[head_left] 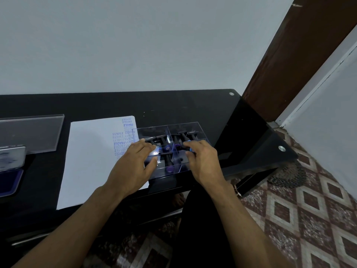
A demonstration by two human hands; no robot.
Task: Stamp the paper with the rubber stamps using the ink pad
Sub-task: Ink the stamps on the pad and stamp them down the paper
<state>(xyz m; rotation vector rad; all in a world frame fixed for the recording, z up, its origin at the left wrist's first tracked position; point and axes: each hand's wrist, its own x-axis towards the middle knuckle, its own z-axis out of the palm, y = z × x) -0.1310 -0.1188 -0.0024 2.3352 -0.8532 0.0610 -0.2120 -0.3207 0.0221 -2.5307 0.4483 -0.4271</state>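
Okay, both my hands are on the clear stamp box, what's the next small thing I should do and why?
Probably lift one stamp out with the right hand, whose fingers already curl at a blue-topped handle, while the left hand steadies the clear box. The paper has prints only along its right side, and the open ink pad waits at far left.

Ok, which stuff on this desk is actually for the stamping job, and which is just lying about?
For the job:
- paper, already stamped in blue along its right side
- clear stamp box holding the rubber stamps
- ink pad, open at the left edge
- left hand and right hand, both at the box

Lying about:
- clear lid, far left
- dark mat on the floor
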